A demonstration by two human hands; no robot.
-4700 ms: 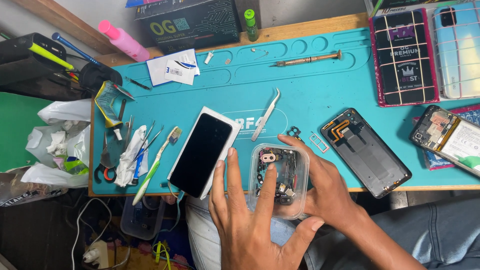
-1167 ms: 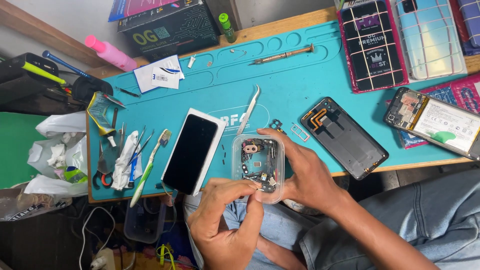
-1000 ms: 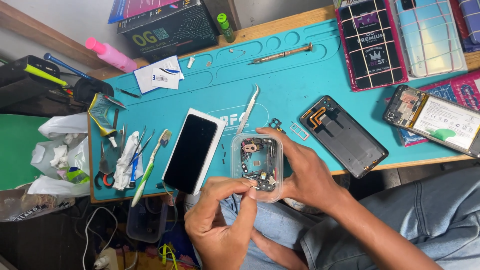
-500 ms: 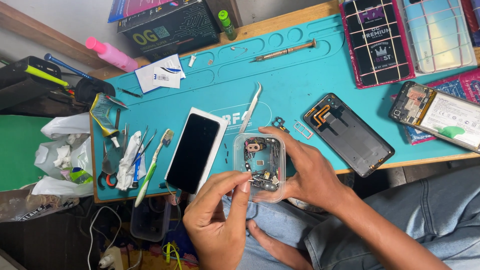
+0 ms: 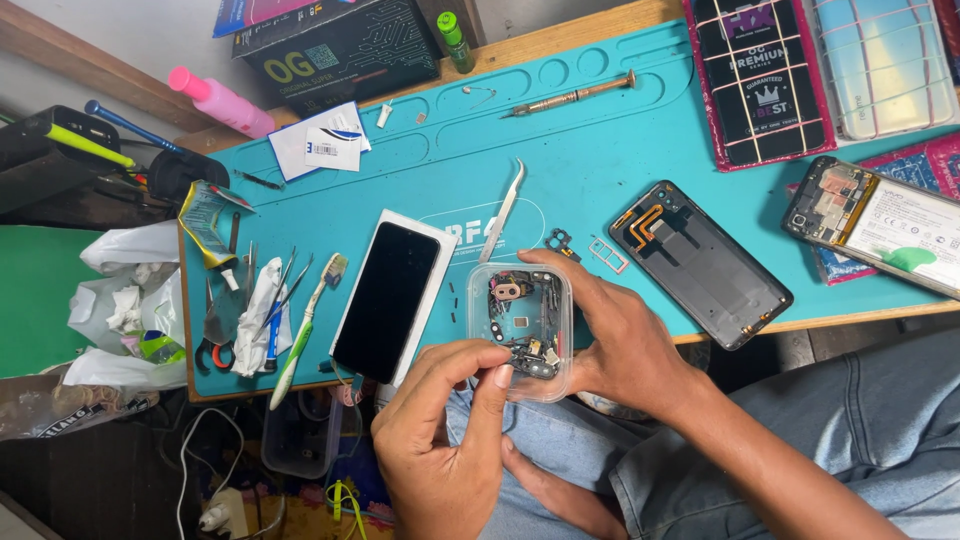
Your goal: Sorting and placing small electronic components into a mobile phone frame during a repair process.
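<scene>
your right hand point(image 5: 625, 345) has its grip around the clear parts box point(image 5: 520, 328) at the worktop point(image 5: 420, 180) edge; left hand point(image 5: 440, 440) fingertips pinch at its near rim.

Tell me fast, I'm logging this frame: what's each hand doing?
Left hand: fingers pinched at the edge of the box; whether they hold a part cannot be told.
Right hand: closed on the box, holding it.
</scene>
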